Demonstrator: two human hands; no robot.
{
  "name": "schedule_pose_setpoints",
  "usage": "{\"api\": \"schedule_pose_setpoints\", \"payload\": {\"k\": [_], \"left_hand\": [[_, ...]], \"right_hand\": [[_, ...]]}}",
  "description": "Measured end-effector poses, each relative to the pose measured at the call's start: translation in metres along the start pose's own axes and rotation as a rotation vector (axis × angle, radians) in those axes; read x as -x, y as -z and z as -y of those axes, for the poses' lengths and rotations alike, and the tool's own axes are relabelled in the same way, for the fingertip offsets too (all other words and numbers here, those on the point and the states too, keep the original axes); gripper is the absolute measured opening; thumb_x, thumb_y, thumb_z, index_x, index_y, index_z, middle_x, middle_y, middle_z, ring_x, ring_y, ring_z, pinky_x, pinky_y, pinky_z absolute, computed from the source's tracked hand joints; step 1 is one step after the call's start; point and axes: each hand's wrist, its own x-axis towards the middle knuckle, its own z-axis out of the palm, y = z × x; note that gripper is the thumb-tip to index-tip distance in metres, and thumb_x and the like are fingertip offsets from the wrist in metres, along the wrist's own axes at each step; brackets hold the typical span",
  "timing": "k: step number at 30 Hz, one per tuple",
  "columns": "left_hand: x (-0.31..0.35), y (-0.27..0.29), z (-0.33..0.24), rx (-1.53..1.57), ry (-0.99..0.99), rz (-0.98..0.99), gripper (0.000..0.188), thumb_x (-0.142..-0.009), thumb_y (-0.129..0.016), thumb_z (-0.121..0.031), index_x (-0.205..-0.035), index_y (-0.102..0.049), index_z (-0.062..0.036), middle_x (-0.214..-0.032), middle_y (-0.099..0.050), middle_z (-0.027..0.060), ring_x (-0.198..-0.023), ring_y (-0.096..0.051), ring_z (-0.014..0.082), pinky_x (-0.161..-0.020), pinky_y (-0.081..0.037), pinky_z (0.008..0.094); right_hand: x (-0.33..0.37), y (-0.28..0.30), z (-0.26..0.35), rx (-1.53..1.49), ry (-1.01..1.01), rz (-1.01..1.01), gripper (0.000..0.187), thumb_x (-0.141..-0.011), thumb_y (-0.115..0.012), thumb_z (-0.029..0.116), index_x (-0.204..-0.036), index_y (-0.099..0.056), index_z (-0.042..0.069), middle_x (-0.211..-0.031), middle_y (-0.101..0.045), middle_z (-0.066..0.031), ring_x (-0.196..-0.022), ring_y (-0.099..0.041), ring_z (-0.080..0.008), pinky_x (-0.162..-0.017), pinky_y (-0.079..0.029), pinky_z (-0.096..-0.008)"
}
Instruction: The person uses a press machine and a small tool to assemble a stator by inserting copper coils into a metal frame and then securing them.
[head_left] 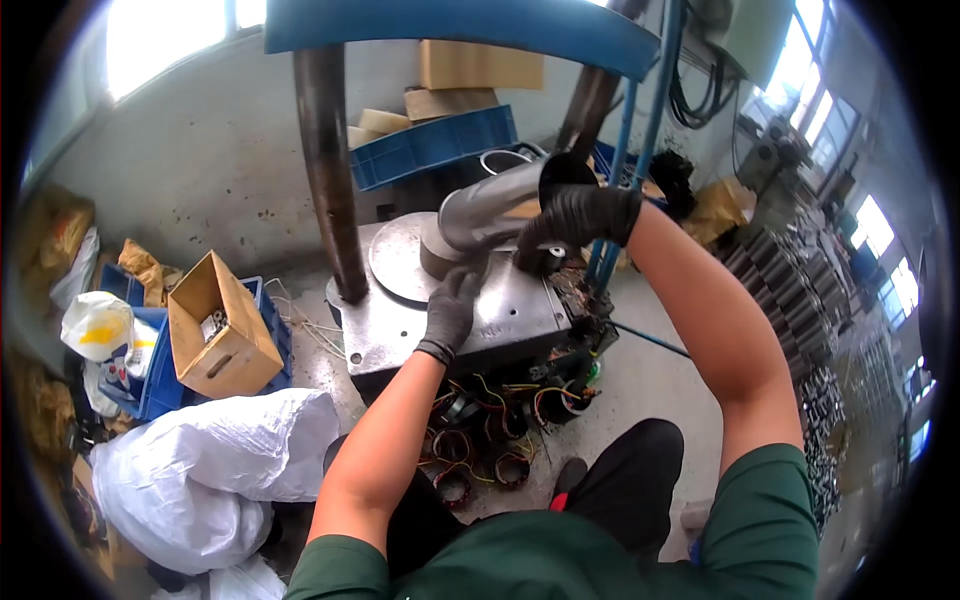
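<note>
A grey metal cylinder (485,212) leans over the round plate (395,265) of a press table, its open dark end tilted up to the right. My right hand (590,215), in a black glove, is closed at the rim of that upper end. My left hand (452,310), gloved too, lies low by the cylinder's bottom end with its fingers stretched out toward a ring-shaped base (440,250). Whether the left fingertips touch the base or the cylinder is hard to tell.
Dark posts (328,170) and a blue crossbeam (460,25) frame the press. Below the table sit several wound stators (452,445) with coloured wires. A cardboard box (225,340) and white sack (215,470) are at left; metal cylinders (780,290) are stacked at right.
</note>
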Motion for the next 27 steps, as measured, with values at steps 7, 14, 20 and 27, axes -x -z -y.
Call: {"api": "schedule_pose_setpoints", "payload": {"k": [7, 14, 20, 27], "left_hand": [[0.029, -0.045, -0.042, 0.601, 0.116, 0.068, 0.058, -0.107, -0.058, -0.039, -0.154, -0.044, -0.0079, -0.140, -0.058, 0.0075, -0.121, -0.059, 0.0217, -0.104, -0.049, 0.0384], [0.025, -0.069, -0.018, -0.164, -0.254, -0.019, 0.040, -0.090, -0.074, -0.018, -0.125, -0.066, -0.0028, -0.112, -0.068, 0.0148, -0.101, -0.064, 0.0277, -0.095, -0.052, 0.0389], [-0.063, -0.070, -0.022, -0.373, 0.047, 0.504, 0.030, -0.097, -0.065, -0.028, -0.113, -0.072, -0.0040, -0.094, -0.074, 0.0122, -0.090, -0.069, 0.0236, -0.085, -0.054, 0.0374], [-0.049, -0.118, -0.099, -1.000, 0.043, 0.510, 0.046, -0.091, -0.056, -0.042, -0.103, -0.077, -0.0029, -0.107, -0.074, 0.0246, -0.103, -0.069, 0.0427, -0.091, -0.051, 0.0458]], "right_hand": [[0.069, -0.209, -0.109, -1.097, -0.078, -0.412, 0.046, -0.085, -0.071, 0.023, -0.125, -0.064, 0.002, -0.098, -0.071, -0.0070, -0.077, -0.068, -0.0170, -0.069, -0.056, -0.0297], [0.137, -0.266, -0.069, -2.301, 0.060, -0.581, 0.067, -0.083, -0.061, 0.020, -0.145, -0.047, 0.002, -0.130, -0.063, -0.0156, -0.117, -0.065, -0.0326, -0.103, -0.055, -0.0439], [0.116, -0.298, -0.100, -2.430, -0.136, -0.674, 0.059, -0.080, -0.062, 0.028, -0.130, -0.054, -0.001, -0.111, -0.065, -0.0160, -0.099, -0.067, -0.0291, -0.093, -0.057, -0.0406], [0.107, -0.301, -0.126, -2.398, -0.036, -0.830, 0.037, -0.078, -0.071, 0.038, -0.099, -0.066, 0.008, -0.098, -0.065, -0.0074, -0.087, -0.059, -0.0210, -0.084, -0.050, -0.0335]]}}
